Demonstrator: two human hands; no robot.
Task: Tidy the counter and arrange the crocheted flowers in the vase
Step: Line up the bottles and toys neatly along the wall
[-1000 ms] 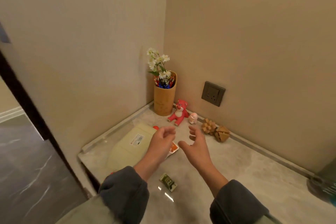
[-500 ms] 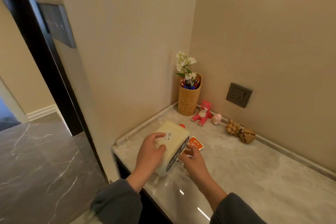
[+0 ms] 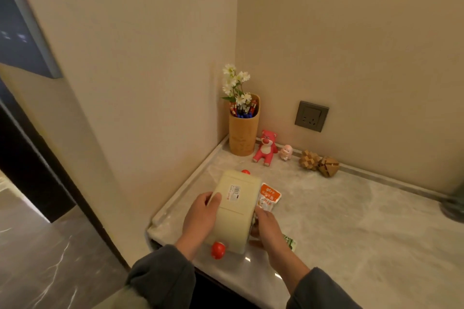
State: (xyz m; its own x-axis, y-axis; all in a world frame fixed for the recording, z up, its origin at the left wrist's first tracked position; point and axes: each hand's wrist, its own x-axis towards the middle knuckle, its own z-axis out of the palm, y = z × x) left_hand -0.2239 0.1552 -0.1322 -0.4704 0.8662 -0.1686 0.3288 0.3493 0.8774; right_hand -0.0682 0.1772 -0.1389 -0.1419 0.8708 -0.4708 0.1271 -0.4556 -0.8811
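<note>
- My left hand (image 3: pixel 200 218) grips the cream box (image 3: pixel 236 208) by its left edge, thumb laid across the top and the other fingers curled round the side.
- My right hand (image 3: pixel 270 231) clasps the opposite, right side. Its fingers curl in against the box, their tips hidden behind it.
- The box is between my palms, tilted up off the counter (image 3: pixel 351 221), broad face upward. Its long axis runs away from me, far end towards the wall corner.
- A red knob (image 3: pixel 218 250) sticks out at the box's near end, and a second red knob (image 3: pixel 245 172) shows at its far end.
- A small white label (image 3: pixel 233 192) sits on the top face. It carries a red mark and fine print too small to read.
- Just right of the box lies an orange packet (image 3: pixel 270 194) with white characters I can't make out.
- A green packet (image 3: pixel 290 242) peeks out at the box's near right, past my right wrist.
- Beyond the box's far end, in the corner, stands the vase (image 3: pixel 243 135), upright, with white flowers (image 3: pixel 236 83) rising from it among pens (image 3: pixel 242 110).
- Farther right of that: a pink bear (image 3: pixel 266 147), a small pink figure (image 3: pixel 285 152) and two wooden puzzles (image 3: pixel 310 159).
</note>
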